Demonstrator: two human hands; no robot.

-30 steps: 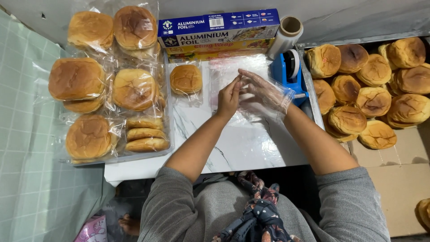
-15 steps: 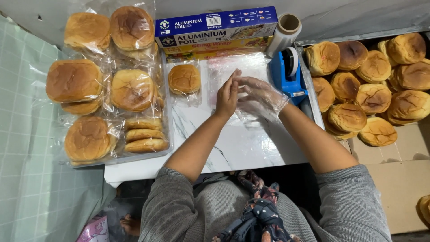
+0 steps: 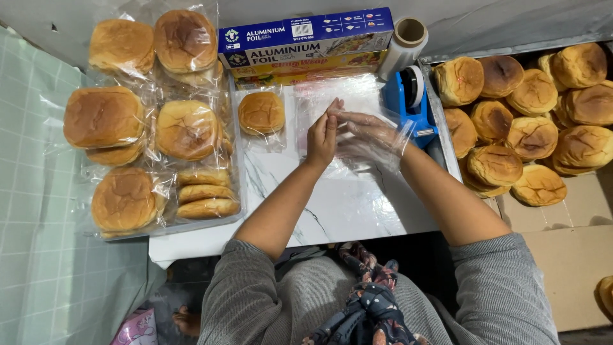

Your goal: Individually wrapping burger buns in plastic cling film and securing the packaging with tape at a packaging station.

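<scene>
My right hand [image 3: 369, 137] wears a loose clear plastic glove, fingers spread and pointing left over the white marble-patterned table [image 3: 332, 207]. My bare left hand [image 3: 322, 134] stands edge-up against it and pinches the glove at the fingertips. Both hands hover above a stack of clear plastic sheets [image 3: 354, 92]. A single bagged bun [image 3: 262, 114] lies just left of my left hand.
Several bagged buns [image 3: 159, 128] fill a tray at the left. Unwrapped buns [image 3: 517, 128] are piled at the right, above a cardboard box [image 3: 568, 255]. A blue foil box [image 3: 306, 35], a film roll [image 3: 406, 41] and a blue tape dispenser [image 3: 412, 102] line the back.
Both hands shifted slightly toward the back of the table. My left hand slid from the gloved palm to the glove's fingertips.
</scene>
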